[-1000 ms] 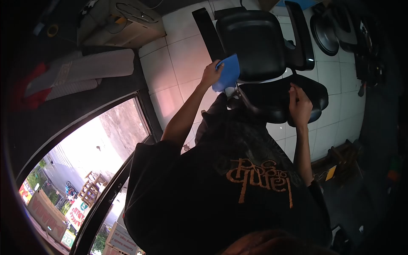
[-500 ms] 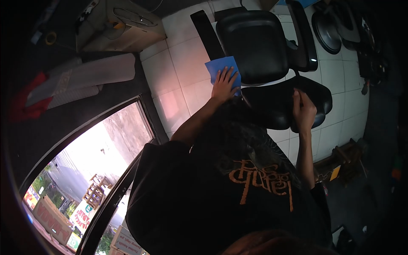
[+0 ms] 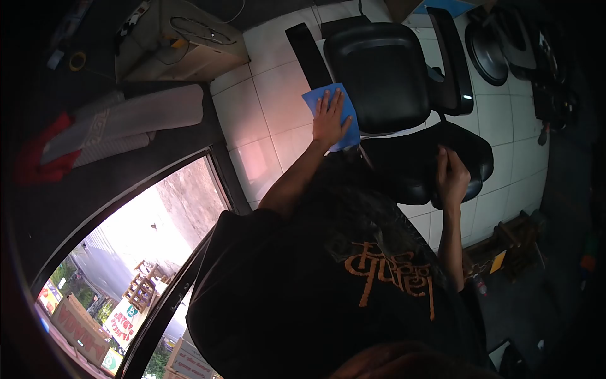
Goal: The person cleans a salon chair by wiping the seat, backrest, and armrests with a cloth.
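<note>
My left hand lies palm down with fingers stretched out on a blue cloth. The cloth sits over the near end of the left armrest of a black padded chair, beside its seat. Over the near black cushion of the same chair is my right hand, its fingers curled in. The palm side is hidden, so I cannot tell whether anything is in it or whether it touches the cushion.
Across the chair is the other armrest. A round black base stands on the white tiles. At left are a wooden cabinet, rolled material and a framed glass opening. A wooden rack lies at right.
The fingers of my left hand have drawn a little closer together and shifted slightly on the cloth. My right hand stays curled in nearly the same place. The whole view has shifted slightly.
</note>
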{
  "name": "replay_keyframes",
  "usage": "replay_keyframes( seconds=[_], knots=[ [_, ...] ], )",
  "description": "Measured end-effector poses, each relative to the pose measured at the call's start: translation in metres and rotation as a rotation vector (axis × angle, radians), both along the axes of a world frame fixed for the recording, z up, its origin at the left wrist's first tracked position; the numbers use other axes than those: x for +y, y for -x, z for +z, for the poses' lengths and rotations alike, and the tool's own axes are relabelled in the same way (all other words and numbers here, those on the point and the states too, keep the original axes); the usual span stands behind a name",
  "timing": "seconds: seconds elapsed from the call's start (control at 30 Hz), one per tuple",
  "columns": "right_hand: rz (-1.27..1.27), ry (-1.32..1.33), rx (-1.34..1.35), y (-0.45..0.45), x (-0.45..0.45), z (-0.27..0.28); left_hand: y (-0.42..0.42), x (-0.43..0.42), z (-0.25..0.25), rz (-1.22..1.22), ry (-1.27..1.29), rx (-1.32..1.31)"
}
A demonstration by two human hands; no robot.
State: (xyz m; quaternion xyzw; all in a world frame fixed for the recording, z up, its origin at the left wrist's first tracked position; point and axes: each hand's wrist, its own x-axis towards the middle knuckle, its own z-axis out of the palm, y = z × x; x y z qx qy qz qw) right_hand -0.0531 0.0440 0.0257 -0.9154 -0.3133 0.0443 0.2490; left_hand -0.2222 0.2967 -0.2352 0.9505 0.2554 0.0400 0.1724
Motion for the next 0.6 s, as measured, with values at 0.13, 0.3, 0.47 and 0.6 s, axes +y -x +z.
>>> replay_keyframes(
  seconds=[0.13, 0.3, 0.47, 0.6],
  knots=[
    [-0.012, 0.0, 0.019, 0.0, -0.001, 0.0, -0.017, 0.034, 0.001, 0.048, -0.053, -0.02],
    [-0.019, -0.01, 0.037, 0.0, 0.0, -0.001, -0.028, 0.055, -0.003, 0.06, -0.093, -0.027],
    [-0.02, -0.001, 0.024, 0.0, -0.001, -0.002, -0.025, 0.056, -0.025, 0.095, -0.032, -0.149],
    [-0.015, -0.024, 0.019, 0.0, -0.001, -0.003, -0.016, 0.055, -0.005, 0.21, 0.009, -0.254]
  ],
)
